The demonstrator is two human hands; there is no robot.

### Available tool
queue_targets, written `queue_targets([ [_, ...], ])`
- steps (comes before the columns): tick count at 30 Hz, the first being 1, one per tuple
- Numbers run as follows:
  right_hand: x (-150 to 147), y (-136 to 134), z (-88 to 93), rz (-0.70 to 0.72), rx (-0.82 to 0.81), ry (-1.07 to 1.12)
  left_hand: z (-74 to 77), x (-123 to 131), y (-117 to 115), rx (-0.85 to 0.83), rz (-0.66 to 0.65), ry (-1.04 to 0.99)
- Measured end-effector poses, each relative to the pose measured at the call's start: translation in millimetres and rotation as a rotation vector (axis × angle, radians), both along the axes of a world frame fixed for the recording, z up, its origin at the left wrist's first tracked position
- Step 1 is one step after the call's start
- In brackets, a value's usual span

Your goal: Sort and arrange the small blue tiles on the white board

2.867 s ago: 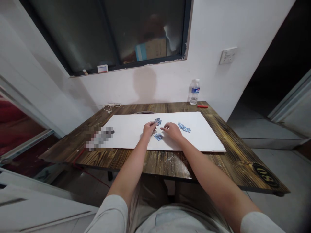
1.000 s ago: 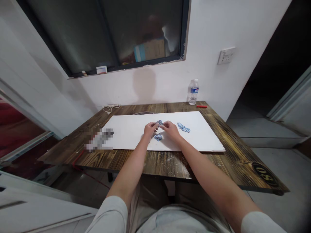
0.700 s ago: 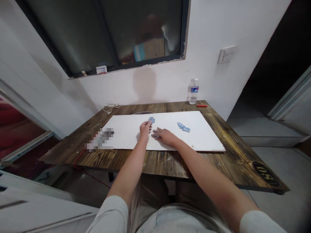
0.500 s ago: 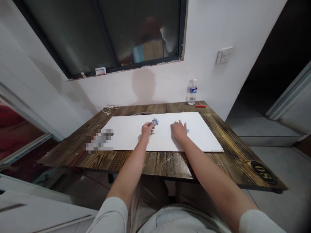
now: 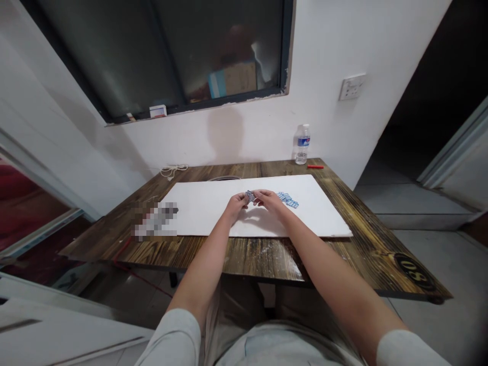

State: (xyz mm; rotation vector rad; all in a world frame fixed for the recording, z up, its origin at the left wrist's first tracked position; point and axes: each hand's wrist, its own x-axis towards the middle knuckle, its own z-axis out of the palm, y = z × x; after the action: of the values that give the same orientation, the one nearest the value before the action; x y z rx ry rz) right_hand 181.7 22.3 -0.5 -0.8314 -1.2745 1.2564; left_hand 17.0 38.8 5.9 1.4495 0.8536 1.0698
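Both of my hands meet over the middle of a white sheet (image 5: 206, 213) on a wooden table (image 5: 244, 254). My left hand (image 5: 235, 204) and my right hand (image 5: 268, 200) pinch a small bunch of blue-and-white cards (image 5: 249, 196) between their fingertips, just above the sheet. A short row of the same blue cards (image 5: 288, 200) lies on the sheet just right of my right hand.
A water bottle (image 5: 301, 145) and a red pen (image 5: 315, 166) stand at the table's back right. A white cable (image 5: 173, 170) lies at the back left, a blurred object (image 5: 155, 221) on the left. A round black label (image 5: 415, 268) marks the front right corner.
The small pile near the sheet's middle is gone from the sheet. My right hand went to the row at the right, then came back to my left hand, which still holds the cards.
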Motion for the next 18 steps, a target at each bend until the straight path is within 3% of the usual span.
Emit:
queue_targets([
  [7, -0.5, -4.9, 1.9, 0.107, 0.007, 0.098, 0.6, -0.6, -5.2, -0.026, -0.193, 0.027],
  [18, -0.8, -4.9, 1.4, 0.050, 0.063, 0.026, -2.9, -1.4, -2.8, -0.031, -0.197, -0.017],
])
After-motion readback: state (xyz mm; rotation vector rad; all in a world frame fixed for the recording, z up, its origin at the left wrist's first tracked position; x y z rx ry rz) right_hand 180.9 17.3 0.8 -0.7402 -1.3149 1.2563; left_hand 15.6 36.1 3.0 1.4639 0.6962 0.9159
